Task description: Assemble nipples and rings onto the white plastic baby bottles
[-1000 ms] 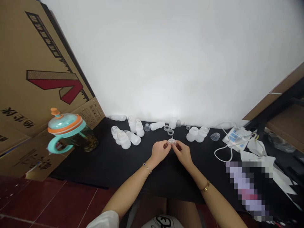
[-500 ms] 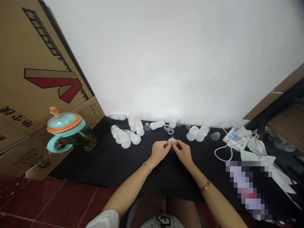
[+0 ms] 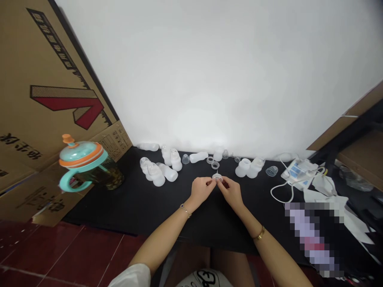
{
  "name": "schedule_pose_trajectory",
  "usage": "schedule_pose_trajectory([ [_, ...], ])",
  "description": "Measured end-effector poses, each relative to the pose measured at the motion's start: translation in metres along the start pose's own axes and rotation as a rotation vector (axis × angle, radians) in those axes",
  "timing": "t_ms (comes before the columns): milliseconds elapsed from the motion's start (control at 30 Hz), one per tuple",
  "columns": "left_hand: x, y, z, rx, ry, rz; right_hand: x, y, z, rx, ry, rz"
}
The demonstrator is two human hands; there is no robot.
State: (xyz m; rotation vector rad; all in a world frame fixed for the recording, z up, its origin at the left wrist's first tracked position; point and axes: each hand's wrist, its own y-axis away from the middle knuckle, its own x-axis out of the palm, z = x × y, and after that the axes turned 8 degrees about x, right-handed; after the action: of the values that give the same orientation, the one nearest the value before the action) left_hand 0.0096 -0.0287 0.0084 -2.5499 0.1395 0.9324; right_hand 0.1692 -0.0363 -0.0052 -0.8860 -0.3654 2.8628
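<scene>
Between my two hands, just above the black table [image 3: 143, 211], is a small white baby bottle collar [image 3: 217, 176] with a clear nipple tip pointing up from it. My left hand [image 3: 202, 188] pinches its left side and my right hand [image 3: 230, 191] pinches its right side; the fingertips nearly meet in front. Beyond them lie two loose collar rings [image 3: 215, 164]. Farther back are a white bottle [image 3: 218, 154] and a bottle lying on its side [image 3: 198, 157]. To the right stand an uncapped bottle [image 3: 242, 168] and a bottle with a clear cap [image 3: 255, 168].
Several white bottles [image 3: 156, 175] are grouped at the left. A large teal and orange lidded jug [image 3: 89, 163] stands by a cardboard box [image 3: 38, 119]. Rightward are a clear dome cap [image 3: 271, 171], a white cable [image 3: 279, 199] and papers [image 3: 326, 195]. A white wall [image 3: 203, 79] rises behind.
</scene>
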Motion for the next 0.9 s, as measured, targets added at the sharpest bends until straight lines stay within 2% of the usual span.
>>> schedule_pose_trajectory([
  [200, 0.0018, -0.0005, 0.0009, -0.038, -0.011, -0.03, -0.0003, 0.0005, 0.001, 0.015, -0.055, -0.004],
  [433, -0.0004, -0.0007, -0.0021, -0.005, 0.126, -0.054, -0.0004, 0.0, 0.0017, 0.016, -0.055, 0.0],
  [667, 0.0017, -0.0012, -0.0003, -0.054, 0.068, -0.041, 0.0006, -0.0005, -0.0002, 0.009, -0.03, -0.003],
  [900, 0.0001, -0.0013, -0.0017, -0.023, 0.069, -0.009, -0.0002, 0.0009, 0.0025, 0.015, -0.039, -0.013],
])
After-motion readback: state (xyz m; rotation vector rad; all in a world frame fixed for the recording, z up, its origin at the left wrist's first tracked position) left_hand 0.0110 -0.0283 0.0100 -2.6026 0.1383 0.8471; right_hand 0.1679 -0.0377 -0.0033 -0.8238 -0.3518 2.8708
